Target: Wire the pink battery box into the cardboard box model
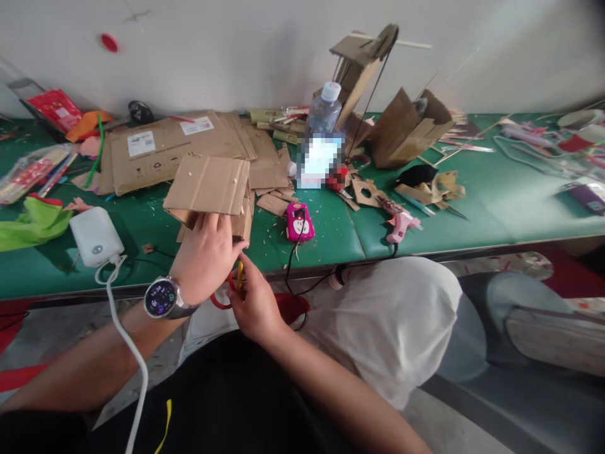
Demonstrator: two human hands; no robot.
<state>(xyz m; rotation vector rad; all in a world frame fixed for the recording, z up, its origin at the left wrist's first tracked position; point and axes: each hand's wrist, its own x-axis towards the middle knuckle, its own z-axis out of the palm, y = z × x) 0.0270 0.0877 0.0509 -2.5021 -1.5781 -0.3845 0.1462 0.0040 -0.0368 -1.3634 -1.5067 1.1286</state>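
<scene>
A small cardboard box [208, 186] sits at the near edge of the green table, its top panel tilted toward me. My left hand [208, 252], with a watch on the wrist, reaches into the box's near side and grips it. The left fingertips are hidden under the top panel, while the thumb points right along the lower edge. Just below the box, my right hand [255, 296] is closed on scissors with red and yellow handles [240, 277]. The blades are hidden behind my left hand and the box, so I cannot tell whether they touch the cardboard.
A pink socket block [299, 222] and a pink glue gun [401, 226] lie to the right, with cables over the edge. Behind stand a plastic bottle [324, 108] and cardboard constructions [406, 129]. Flat cardboard [165, 151] lies behind; a white adapter [97, 236] is left.
</scene>
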